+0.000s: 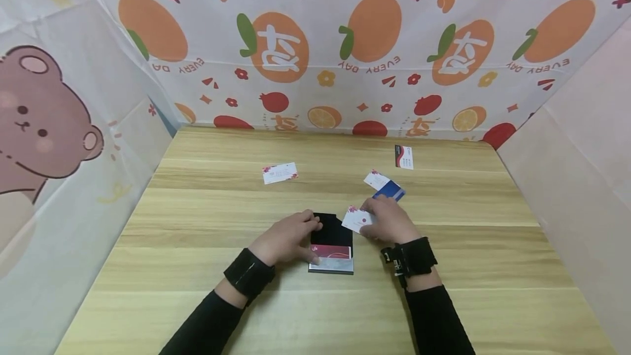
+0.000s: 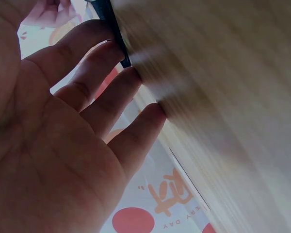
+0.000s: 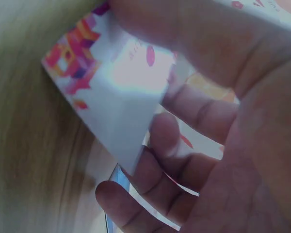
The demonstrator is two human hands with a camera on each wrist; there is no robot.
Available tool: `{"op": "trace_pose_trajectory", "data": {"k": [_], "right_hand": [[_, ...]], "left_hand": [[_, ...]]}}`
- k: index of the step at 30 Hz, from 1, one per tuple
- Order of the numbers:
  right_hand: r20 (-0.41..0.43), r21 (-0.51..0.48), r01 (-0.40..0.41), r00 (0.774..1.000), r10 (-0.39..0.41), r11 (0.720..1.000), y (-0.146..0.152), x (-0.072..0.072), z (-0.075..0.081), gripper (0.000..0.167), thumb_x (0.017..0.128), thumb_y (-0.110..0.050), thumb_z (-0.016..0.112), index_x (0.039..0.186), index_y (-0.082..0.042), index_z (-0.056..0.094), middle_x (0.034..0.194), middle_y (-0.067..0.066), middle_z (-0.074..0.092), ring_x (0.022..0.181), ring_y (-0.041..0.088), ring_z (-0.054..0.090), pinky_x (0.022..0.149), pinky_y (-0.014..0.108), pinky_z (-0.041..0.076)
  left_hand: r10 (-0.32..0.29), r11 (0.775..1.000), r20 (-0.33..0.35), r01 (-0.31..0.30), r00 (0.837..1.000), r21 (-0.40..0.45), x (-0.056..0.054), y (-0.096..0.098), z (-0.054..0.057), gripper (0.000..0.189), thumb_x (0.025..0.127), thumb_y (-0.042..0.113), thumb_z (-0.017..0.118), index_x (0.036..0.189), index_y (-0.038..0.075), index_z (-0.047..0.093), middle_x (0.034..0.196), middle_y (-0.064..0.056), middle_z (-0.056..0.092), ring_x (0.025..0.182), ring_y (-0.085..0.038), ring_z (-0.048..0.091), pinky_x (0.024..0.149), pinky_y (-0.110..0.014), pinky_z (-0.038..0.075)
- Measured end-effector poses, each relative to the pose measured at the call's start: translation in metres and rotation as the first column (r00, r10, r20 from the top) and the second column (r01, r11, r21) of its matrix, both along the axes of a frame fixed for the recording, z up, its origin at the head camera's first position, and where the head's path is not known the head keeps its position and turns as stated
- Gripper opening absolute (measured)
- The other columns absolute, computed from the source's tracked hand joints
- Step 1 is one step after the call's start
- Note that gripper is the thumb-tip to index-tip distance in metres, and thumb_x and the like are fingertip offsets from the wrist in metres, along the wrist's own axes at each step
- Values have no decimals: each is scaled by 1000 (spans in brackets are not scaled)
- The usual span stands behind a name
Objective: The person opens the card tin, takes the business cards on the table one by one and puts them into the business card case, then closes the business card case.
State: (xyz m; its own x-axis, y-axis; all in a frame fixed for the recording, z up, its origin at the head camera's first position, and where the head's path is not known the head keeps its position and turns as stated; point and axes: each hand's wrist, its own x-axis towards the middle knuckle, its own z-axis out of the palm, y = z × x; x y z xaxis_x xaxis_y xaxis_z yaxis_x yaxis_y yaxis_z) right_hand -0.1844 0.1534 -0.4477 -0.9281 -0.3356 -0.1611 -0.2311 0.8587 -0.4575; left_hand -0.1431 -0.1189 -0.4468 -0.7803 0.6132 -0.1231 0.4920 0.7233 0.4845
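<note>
A black business card case [image 1: 332,230] lies opened on the table, a red card [image 1: 331,251] showing in its silver-edged lower half. My left hand [image 1: 288,239] holds the case by its left side, thumb at the lower half and fingers along the black lid. In the left wrist view, fingertips [image 2: 155,112] rest at the table beside the case's dark edge [image 2: 117,34]. My right hand [image 1: 391,221] pinches a white business card [image 1: 356,219] with a flower-like corner print, over the lid's right edge. The right wrist view shows this card [image 3: 102,82] tilted between thumb and fingers.
Just beyond the right hand, a blue card [image 1: 391,190] overlaps a white card [image 1: 376,179]. Another white card [image 1: 280,173] lies further back on the left, and a black, red and white card [image 1: 404,157] near the table's back edge. Printed cloth [image 1: 325,26] hangs behind the table.
</note>
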Motion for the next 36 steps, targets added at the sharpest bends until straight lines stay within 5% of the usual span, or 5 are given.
{"op": "trace_pose_trajectory", "data": {"k": [4,8,22,36], "right_hand": [[-63,-54,2,998,-5,999,-3,0,3,19,90,-18,70,109,-17,72,106,2,60,92,20,52,81,37,47],[-105,-146,-29,994,13,989,-8,2,8,19,93,-10,62,104,-19,74,105,-4,66,85,15,56,76,33,49],[-101,-208,-157,985,138,965,-26,11,17,24,90,-9,60,104,-24,73,85,-11,62,71,9,55,65,29,47],[10,-221,-237,969,246,946,-42,16,14,17,88,-13,65,98,-24,71,72,-10,60,66,9,55,60,26,45]], "left_hand": [[2,1000,0,-2,1000,3,0,0,1,77,73,45,86,134,5,62,123,-6,59,99,-16,54,93,-37,49],[4,1000,6,-4,1000,6,0,0,2,77,72,45,86,134,5,63,122,-6,59,98,-16,53,93,-38,49],[7,1000,-3,-7,1000,8,0,0,-1,75,72,46,86,132,7,64,113,-2,58,92,-15,51,85,-33,47],[4,1000,-26,-4,1000,-12,0,-1,0,82,73,48,84,136,2,59,109,-1,55,91,-15,50,82,-33,48]]}}
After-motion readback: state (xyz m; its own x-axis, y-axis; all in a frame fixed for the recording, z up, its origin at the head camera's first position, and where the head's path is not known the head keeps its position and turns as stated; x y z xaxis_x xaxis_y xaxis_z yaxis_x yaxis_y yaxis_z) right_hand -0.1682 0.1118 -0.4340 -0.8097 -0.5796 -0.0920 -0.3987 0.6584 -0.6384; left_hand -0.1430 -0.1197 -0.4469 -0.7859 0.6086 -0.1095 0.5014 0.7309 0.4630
